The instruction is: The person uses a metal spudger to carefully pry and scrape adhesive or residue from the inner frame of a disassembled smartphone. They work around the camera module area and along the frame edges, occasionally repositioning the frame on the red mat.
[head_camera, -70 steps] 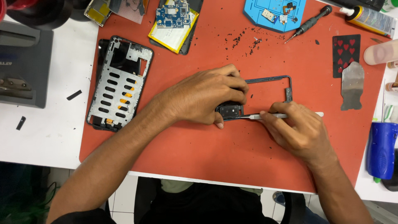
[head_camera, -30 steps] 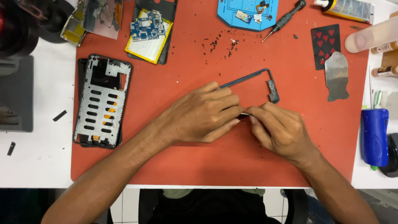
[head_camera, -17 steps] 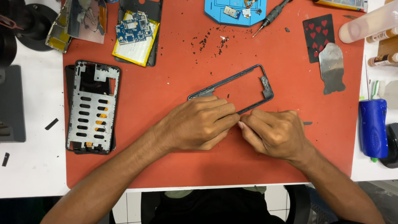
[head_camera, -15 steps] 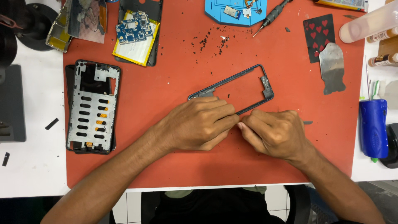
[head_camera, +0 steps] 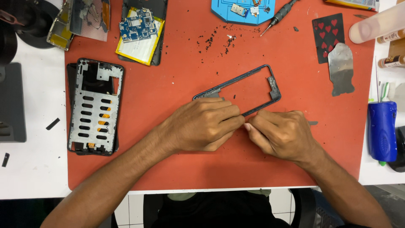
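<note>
At the near edge of the red work mat (head_camera: 177, 173), the left hand (head_camera: 202, 126) lies palm down over the near end of a thin dark phone frame (head_camera: 253, 86), its fingers curled and pressing that end flat. Just beside it, the right hand (head_camera: 280, 135) is closed tight, its fingertips pinched at the frame's near long rail where the two hands meet; whether it has a tool or a small part between them I cannot tell. The rest of the frame runs up and away from both hands at a slant, its far corner free on the mat.

The frame looks slender, so a hard pull or twist at the pinch point could bend or snap the rail, and a slip could send the fingers skidding off.

Farther left lies a metal midframe with slots (head_camera: 95, 107). Beyond, black debris specks (head_camera: 217, 40) dot the mat, and a screwdriver (head_camera: 278, 14) rests by a blue tray (head_camera: 242, 10).
</note>
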